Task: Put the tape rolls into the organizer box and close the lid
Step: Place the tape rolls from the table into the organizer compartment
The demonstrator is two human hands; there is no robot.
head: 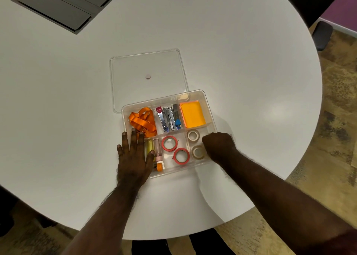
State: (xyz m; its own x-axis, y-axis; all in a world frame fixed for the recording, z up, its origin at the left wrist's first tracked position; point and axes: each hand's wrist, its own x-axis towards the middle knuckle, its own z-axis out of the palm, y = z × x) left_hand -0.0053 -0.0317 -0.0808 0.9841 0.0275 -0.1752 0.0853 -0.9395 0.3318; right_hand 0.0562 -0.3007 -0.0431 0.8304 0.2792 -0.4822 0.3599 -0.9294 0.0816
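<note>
The clear organizer box (201, 93) stands open on the white table. Two red tape rolls (169, 143) (181, 156) lie flat in its front middle compartment. Two pale tape rolls (193, 135) (198, 152) lie in the front right compartment. My right hand (219, 146) hovers over that compartment's right side with fingers curled down; what is under them is hidden. My left hand (133, 156) rests flat, fingers spread, on the box's front left corner. The clear lid (148, 76) lies flat on the table just behind the box.
Other compartments hold an orange ribbon (144, 122), staplers (169, 118), orange sticky notes (192, 114) and small bottles (157, 152). A grey cable hatch (61, 7) is set in the table at far left. The table's rounded edge runs close on the right and front.
</note>
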